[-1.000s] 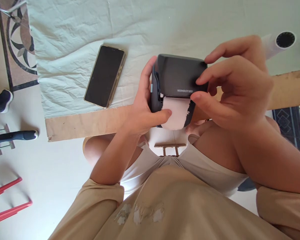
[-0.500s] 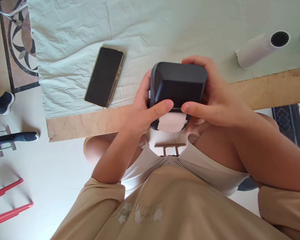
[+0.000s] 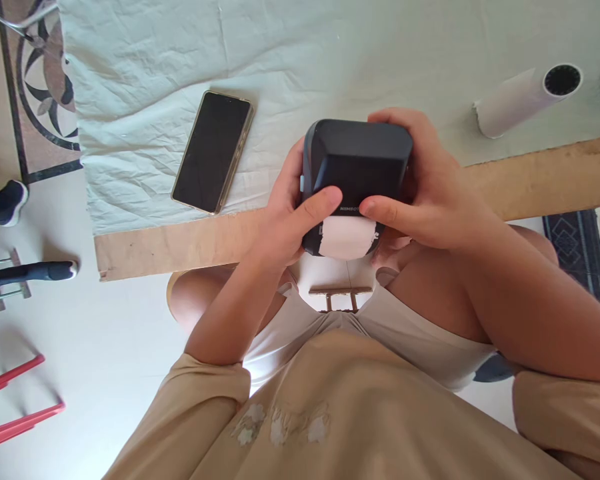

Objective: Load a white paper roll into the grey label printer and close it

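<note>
Black printer (image 3: 359, 172) has white paper (image 3: 347, 237) protruding, its other end seemingly inside.

Through my remote feed I see a table (image 3: 540, 179) spread with a creased, pale green cloth (image 3: 140, 47); a bare wooden strip (image 3: 185, 247) runs along its near edge; the floor (image 3: 130, 333) below is pale and smooth, with a leaf-patterned inlay (image 3: 43, 87) at upper left; red bars (image 3: 25, 421) at lower left cast soft shadows; a brown frame (image 3: 340, 291) shows beneath the table; at right lies a dark panel (image 3: 573, 250) with diamonds, mat or tile I can't tell; the light is soft.
</note>
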Demonstrator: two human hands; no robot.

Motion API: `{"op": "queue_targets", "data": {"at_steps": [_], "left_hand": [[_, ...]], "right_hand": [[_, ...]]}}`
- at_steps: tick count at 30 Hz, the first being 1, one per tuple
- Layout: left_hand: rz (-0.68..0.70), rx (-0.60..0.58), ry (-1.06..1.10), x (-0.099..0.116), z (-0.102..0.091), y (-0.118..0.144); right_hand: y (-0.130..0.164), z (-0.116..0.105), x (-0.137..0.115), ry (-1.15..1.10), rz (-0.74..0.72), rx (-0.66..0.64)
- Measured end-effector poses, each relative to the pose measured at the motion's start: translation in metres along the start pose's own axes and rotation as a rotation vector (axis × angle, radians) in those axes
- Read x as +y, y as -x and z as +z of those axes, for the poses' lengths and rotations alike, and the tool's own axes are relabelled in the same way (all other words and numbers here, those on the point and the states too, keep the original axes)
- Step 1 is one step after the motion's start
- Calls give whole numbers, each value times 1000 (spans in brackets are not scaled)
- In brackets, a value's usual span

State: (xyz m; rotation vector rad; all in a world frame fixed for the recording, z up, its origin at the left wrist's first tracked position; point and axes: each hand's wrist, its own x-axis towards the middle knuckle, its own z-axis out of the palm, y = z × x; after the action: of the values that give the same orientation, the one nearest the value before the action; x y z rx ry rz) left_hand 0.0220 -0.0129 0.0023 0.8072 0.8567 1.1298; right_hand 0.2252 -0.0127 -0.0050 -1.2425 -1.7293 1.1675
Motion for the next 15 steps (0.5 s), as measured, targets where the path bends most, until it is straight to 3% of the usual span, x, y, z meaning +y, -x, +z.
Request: {"op": "queue_targets", "data": {"at_steps": [4,7,11,15], "left_hand": [[-25,-126,119,2,-6,-5],[-52,-177,193,5,-11,-9],[-68,-128,180,7,-13,-10],[-35,-80,201,6,-13,-9]], "right_hand": [[4,-7,-2,92,-92,118],[5,-10,-4,162,-239,99],[6,-13,-3,244,-409,71],[8,-13,-4,236,-392,19]]}}
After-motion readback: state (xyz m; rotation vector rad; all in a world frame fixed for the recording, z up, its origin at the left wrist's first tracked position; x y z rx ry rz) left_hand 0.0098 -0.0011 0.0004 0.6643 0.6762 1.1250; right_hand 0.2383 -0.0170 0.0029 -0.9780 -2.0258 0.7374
